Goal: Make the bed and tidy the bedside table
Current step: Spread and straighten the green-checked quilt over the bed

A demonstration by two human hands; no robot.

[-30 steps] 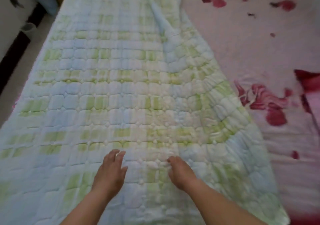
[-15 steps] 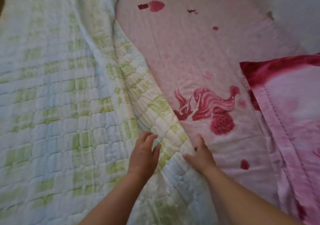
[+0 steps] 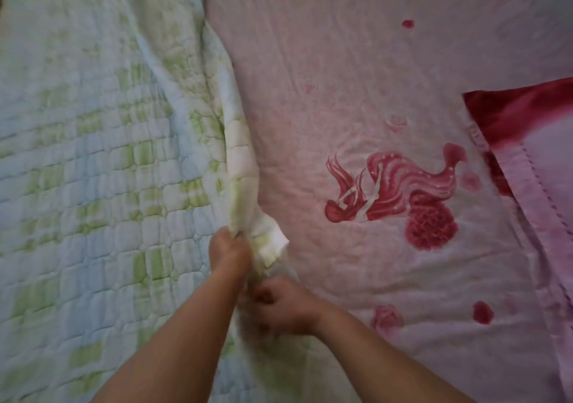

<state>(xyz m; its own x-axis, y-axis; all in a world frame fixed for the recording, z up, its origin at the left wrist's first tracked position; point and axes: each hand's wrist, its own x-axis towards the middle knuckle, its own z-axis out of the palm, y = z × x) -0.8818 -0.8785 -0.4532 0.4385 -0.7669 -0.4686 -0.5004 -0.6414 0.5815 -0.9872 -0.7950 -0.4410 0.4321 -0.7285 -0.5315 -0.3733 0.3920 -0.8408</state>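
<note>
Clamping the rolled edge of the quilt in the left grip; pinching the same edge in the right grip, at 5 o'clock of the left. Spread toward 9 and 11 o'clock, pink sheet at 2 o'clock.
</note>
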